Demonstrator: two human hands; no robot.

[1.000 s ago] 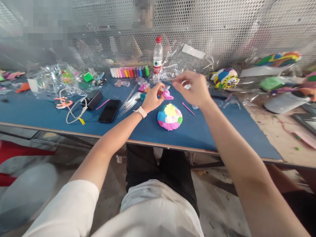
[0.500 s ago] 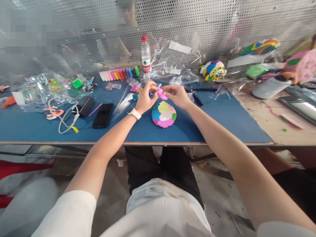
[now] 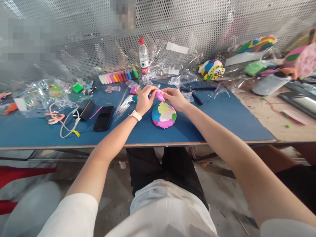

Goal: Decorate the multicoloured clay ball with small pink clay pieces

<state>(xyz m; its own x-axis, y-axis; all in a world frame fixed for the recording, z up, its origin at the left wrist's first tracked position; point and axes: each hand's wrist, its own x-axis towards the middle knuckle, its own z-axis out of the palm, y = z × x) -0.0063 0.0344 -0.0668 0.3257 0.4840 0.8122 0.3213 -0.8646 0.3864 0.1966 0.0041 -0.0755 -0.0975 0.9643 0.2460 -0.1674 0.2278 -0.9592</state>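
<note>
Between both sets of fingertips is a piece of pink-purple modelling clay (image 3: 160, 95). My left hand (image 3: 146, 98), with a pale watch band at the wrist, pinches it from the left. From the right, my right hand (image 3: 174, 98) pinches the same clay with thumb and fingers. Just below the hands, a round disc covered in patches of coloured clay (image 3: 164, 115) lies on the blue table mat (image 3: 212, 126). Its patches are yellow, pale pink, blue, green and magenta. Small bits of coloured clay and wrapping (image 3: 134, 90) lie behind my left hand, partly covered by it.
Behind stand a water bottle (image 3: 143, 57) and a row of coloured clay sticks (image 3: 118, 76). A phone (image 3: 103, 118), a black box (image 3: 84, 109) and a white cable (image 3: 64, 126) lie left. Dark-handled pliers (image 3: 197, 98) lie right, near a clay-covered figure (image 3: 212, 69).
The pink clay has tilted and shifted slightly left between my fingers, and my hands have drawn a little closer together. The view has shifted a little; the disc stays in place.
</note>
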